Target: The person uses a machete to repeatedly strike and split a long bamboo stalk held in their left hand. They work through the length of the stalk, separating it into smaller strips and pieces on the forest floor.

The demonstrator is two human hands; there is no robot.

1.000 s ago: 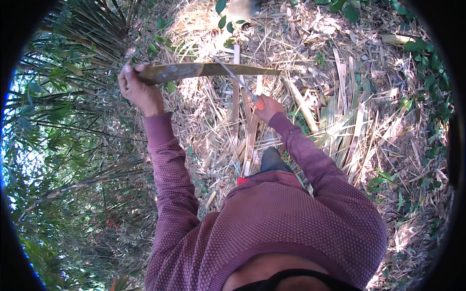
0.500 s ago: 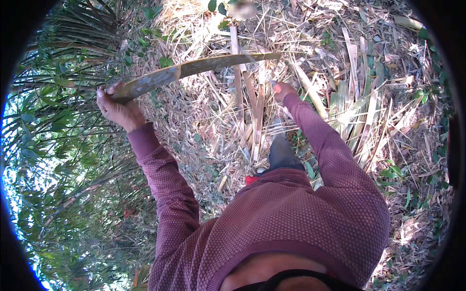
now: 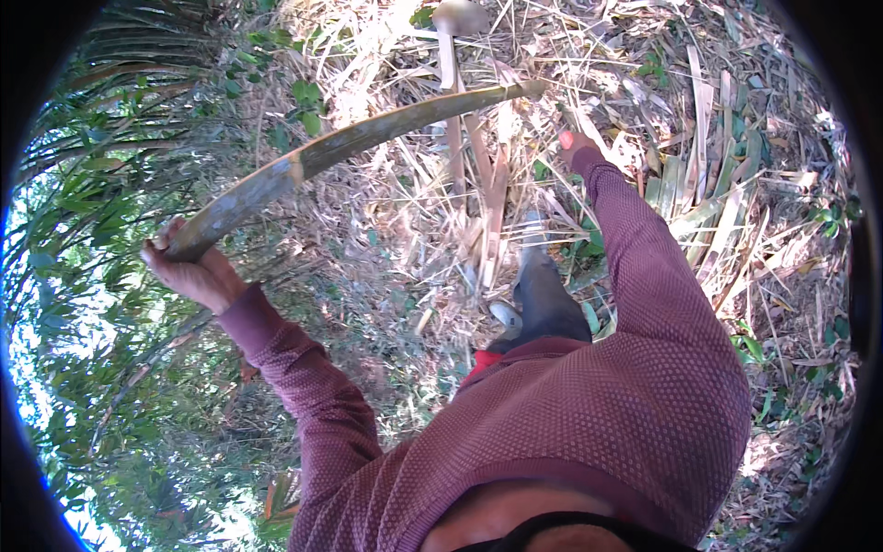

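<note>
A long, curved strip of split bamboo [image 3: 368, 134] is raised off the ground and slants up from left to right, with a node across its middle. My left hand [image 3: 195, 271] is closed around its lower left end. Beyond the strip's far right tip, my right hand [image 3: 579, 149] is closed, with a small red patch showing at its front. What it grips is not clear, as its fingers are mostly hidden. The two hands are wide apart.
Split bamboo strips [image 3: 494, 216] lie on the littered ground ahead of my leg [image 3: 549, 299]. More strips [image 3: 717, 198] are heaped at the right. A pale round object [image 3: 460, 17] is at the far edge. Leafy plants [image 3: 101, 212] crowd the left.
My left hand has moved left and down, tilting the bamboo strip more steeply. My right hand has shifted right and slightly farther away. The view has shifted a little.
</note>
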